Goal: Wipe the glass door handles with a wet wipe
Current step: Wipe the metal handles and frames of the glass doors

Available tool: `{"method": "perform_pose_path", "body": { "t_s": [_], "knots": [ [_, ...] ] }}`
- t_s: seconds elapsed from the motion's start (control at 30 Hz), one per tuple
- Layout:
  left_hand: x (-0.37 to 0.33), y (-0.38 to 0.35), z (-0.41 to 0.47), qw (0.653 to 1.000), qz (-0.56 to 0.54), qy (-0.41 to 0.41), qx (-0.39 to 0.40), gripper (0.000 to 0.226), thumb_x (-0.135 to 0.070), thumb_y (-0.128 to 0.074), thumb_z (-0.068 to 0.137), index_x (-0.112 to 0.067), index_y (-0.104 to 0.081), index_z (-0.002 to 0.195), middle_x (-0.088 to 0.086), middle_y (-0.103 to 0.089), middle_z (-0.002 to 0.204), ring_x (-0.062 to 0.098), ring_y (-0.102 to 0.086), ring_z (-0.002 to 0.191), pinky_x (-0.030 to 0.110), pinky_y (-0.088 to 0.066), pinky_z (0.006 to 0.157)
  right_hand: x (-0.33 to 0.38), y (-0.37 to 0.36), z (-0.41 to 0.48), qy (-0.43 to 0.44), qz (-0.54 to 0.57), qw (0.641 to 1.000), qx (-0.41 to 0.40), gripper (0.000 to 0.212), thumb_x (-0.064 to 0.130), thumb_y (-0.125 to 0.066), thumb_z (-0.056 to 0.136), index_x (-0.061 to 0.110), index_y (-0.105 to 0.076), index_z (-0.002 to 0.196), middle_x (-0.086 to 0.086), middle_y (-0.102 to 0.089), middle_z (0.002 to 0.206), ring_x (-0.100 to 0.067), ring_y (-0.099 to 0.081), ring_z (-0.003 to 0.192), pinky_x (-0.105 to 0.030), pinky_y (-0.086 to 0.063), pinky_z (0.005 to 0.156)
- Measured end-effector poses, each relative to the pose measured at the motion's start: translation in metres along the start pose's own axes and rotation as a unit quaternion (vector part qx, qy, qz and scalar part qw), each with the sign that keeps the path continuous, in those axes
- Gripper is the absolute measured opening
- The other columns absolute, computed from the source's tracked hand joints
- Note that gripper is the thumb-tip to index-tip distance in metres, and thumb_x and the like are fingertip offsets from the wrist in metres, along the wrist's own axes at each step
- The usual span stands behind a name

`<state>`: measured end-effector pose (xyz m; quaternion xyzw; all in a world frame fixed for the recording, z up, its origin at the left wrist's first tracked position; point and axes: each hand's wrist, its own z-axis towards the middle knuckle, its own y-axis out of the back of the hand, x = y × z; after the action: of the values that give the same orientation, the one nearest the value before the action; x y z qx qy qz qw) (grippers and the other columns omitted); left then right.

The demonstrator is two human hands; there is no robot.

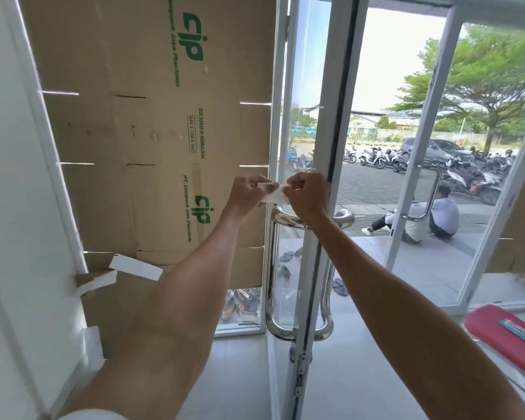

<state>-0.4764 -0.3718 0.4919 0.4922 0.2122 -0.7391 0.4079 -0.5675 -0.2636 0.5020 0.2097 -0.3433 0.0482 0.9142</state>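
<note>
Both hands, left [246, 192] and right [308, 194], pinch the wet wipe [275, 195] above the door handle [272, 268].

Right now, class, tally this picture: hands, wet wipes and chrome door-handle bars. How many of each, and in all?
Hands: 2 (left hand, right hand)
Wet wipe: 1
Chrome handle bars: 3 (near-door left bar, near-door right bar, far-door bar)
Total: 6

White wet wipe [275, 195] above door handle [269, 268]
</note>
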Motion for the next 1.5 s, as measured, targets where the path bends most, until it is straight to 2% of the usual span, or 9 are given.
{"method": "perform_pose_path", "body": {
  "t_s": [0.2, 0.3, 0.53, 0.7, 0.87, 1.03, 1.23, 1.37, 1.5],
  "knots": [
    [0.022, 0.002, 0.008, 0.999, 0.016, -0.002, 0.039, 0.014, -0.019, -0.080, 0.076, -0.006, -0.075, 0.079, 0.016, -0.071, 0.078, 0.018, -0.062, 0.065, 0.034, -0.055, 0.061, -0.001, -0.002, -0.002, 0.034, -0.164, 0.986, 0.014, 0.016, -0.003, -0.062, 0.069, 0.000, -0.074, 0.080, -0.016, -0.073, 0.078, -0.028, -0.069, 0.076, -0.034, -0.058, 0.071],
    [0.031, -0.003, 0.015, 0.995, 0.069, -0.027, 0.067, 0.010, -0.015, -0.082, 0.072, -0.009, -0.075, 0.074, 0.011, -0.069, 0.069, 0.016, -0.055, 0.060, 0.027, -0.043, 0.056, -0.006, -0.003, -0.006, 0.028, -0.217, 0.975, 0.027, 0.020, -0.003, -0.060, 0.072, 0.003, -0.073, 0.085, -0.013, -0.072, 0.081, -0.025, -0.069, 0.076, -0.032, -0.058, 0.068],
    [0.029, -0.025, 0.017, 0.949, 0.248, -0.157, 0.118, 0.028, -0.006, -0.075, 0.064, -0.029, -0.069, 0.079, -0.014, -0.065, 0.071, 0.001, -0.058, 0.066, 0.015, -0.047, 0.063, -0.004, 0.002, -0.017, 0.069, -0.341, 0.936, 0.056, 0.022, 0.002, -0.061, 0.083, 0.008, -0.070, 0.103, -0.012, -0.072, 0.090, -0.029, -0.069, 0.084, -0.029, -0.049, 0.067],
    [0.026, -0.038, 0.022, 0.922, 0.270, -0.223, 0.164, 0.033, 0.006, -0.058, 0.068, -0.022, -0.072, 0.077, -0.016, -0.066, 0.065, -0.006, -0.061, 0.062, 0.014, -0.050, 0.069, -0.009, 0.007, -0.022, 0.101, -0.439, 0.891, 0.061, 0.023, 0.001, -0.057, 0.088, 0.013, -0.068, 0.105, -0.006, -0.067, 0.095, -0.026, -0.068, 0.086, -0.032, -0.050, 0.069],
    [0.035, -0.045, 0.019, 0.914, 0.263, -0.244, 0.187, 0.034, 0.001, -0.062, 0.078, -0.019, -0.075, 0.102, -0.005, -0.075, 0.085, -0.002, -0.067, 0.074, 0.003, -0.046, 0.079, -0.027, 0.013, -0.018, 0.096, -0.421, 0.901, 0.038, 0.027, -0.005, -0.059, 0.083, 0.009, -0.068, 0.104, -0.007, -0.061, 0.108, -0.027, -0.067, 0.087, -0.033, -0.053, 0.073],
    [0.039, -0.054, 0.013, 0.867, 0.307, -0.332, 0.210, 0.023, -0.011, -0.057, 0.078, -0.020, -0.078, 0.081, -0.004, -0.075, 0.077, 0.010, -0.066, 0.065, 0.020, -0.050, 0.071, -0.036, 0.023, -0.017, 0.070, -0.270, 0.960, -0.032, 0.024, -0.004, -0.062, 0.075, 0.007, -0.068, 0.095, -0.003, -0.063, 0.110, -0.021, -0.065, 0.078, -0.037, -0.056, 0.067],
    [0.039, -0.075, 0.008, 0.847, 0.309, -0.363, 0.235, 0.015, -0.015, -0.065, 0.083, -0.021, -0.075, 0.094, -0.008, -0.075, 0.084, 0.012, -0.067, 0.079, 0.017, -0.043, 0.077, -0.046, 0.038, -0.013, 0.141, -0.277, 0.923, -0.227, 0.035, 0.005, -0.063, 0.078, 0.011, -0.063, 0.112, -0.007, -0.060, 0.113, -0.024, -0.055, 0.104, -0.027, -0.047, 0.061],
    [0.040, -0.088, 0.010, 0.846, 0.306, -0.361, 0.246, 0.027, -0.018, -0.068, 0.087, -0.019, -0.072, 0.114, -0.002, -0.074, 0.101, 0.012, -0.068, 0.097, 0.020, -0.044, 0.092, -0.060, 0.047, -0.007, 0.022, -0.261, 0.931, -0.255, 0.059, 0.018, -0.064, 0.083, 0.010, -0.044, 0.137, -0.011, -0.052, 0.129, -0.027, -0.048, 0.118, -0.031, -0.043, 0.086],
    [0.045, -0.090, 0.016, 0.834, 0.317, -0.380, 0.245, 0.033, -0.019, -0.071, 0.085, -0.015, -0.069, 0.118, 0.001, -0.070, 0.110, 0.014, -0.065, 0.108, 0.023, -0.043, 0.100, -0.073, 0.054, -0.006, -0.045, -0.199, 0.948, -0.246, 0.053, 0.027, -0.064, 0.086, 0.008, -0.047, 0.132, -0.012, -0.057, 0.124, -0.030, -0.054, 0.113, -0.037, -0.043, 0.090]
  ]
}}
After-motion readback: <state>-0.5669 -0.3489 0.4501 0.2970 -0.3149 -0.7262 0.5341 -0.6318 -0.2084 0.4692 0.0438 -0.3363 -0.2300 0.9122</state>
